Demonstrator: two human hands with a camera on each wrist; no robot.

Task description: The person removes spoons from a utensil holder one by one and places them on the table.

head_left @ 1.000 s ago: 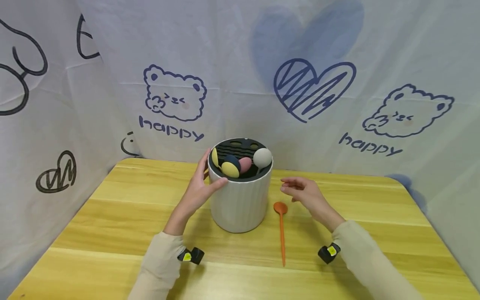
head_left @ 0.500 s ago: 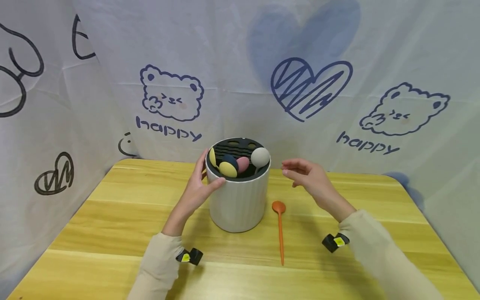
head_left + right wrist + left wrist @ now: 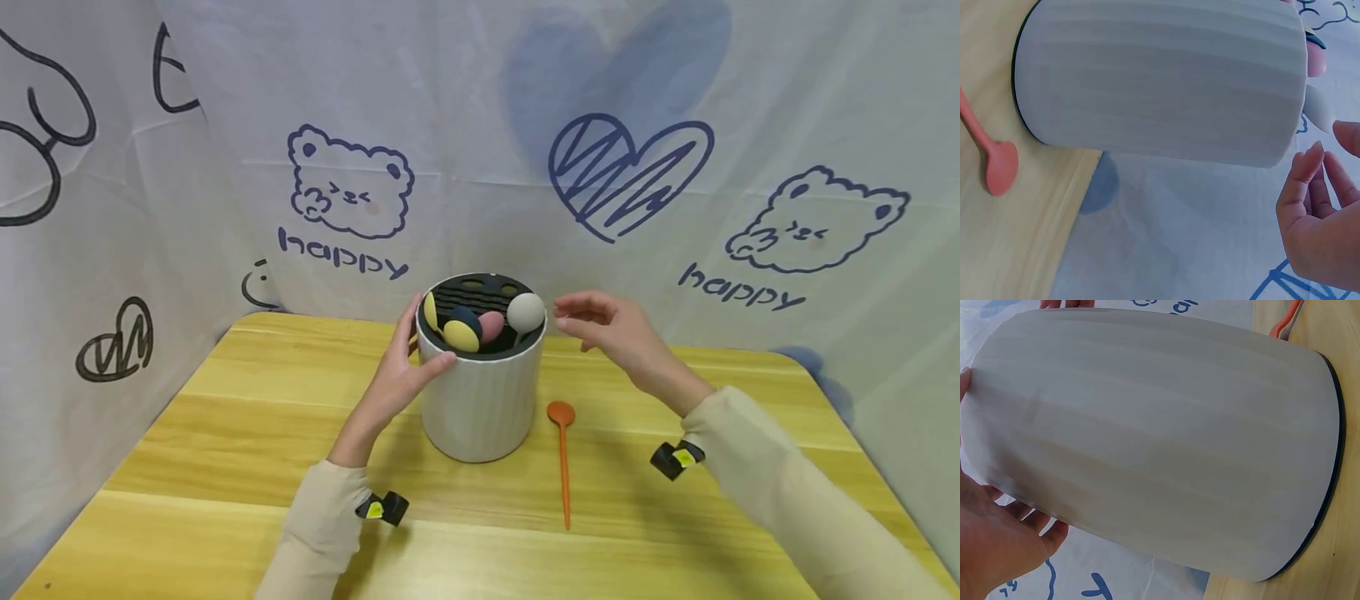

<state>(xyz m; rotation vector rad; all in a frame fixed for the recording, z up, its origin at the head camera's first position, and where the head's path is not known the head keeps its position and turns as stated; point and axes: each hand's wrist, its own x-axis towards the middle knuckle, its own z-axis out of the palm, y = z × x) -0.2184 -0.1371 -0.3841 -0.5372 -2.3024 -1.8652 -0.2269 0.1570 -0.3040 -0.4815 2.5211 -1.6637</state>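
A white ribbed utensil holder (image 3: pixel 480 408) with a black slotted insert stands upright on the table. My left hand (image 3: pixel 397 375) holds its upper left side, thumb in front and fingers round the back; the left wrist view shows that hand (image 3: pixel 1010 544) at the rim. Several spoon heads rise from the top: a light grey one (image 3: pixel 527 313), a pink one (image 3: pixel 491 326), yellow ones (image 3: pixel 461 335) and a dark blue one. My right hand (image 3: pixel 618 333) hovers right of the rim, fingers loosely bent, near the grey head (image 3: pixel 1318 107) and holding nothing.
An orange spoon (image 3: pixel 563 458) lies on the wooden table (image 3: pixel 262 417) right of the holder, bowl pointing away from me. A printed white cloth (image 3: pixel 480 108) hangs close behind the table and along its sides.
My right hand has risen from above the table near the orange spoon to the height of the holder's rim, close to the grey head. The left hand keeps its hold.
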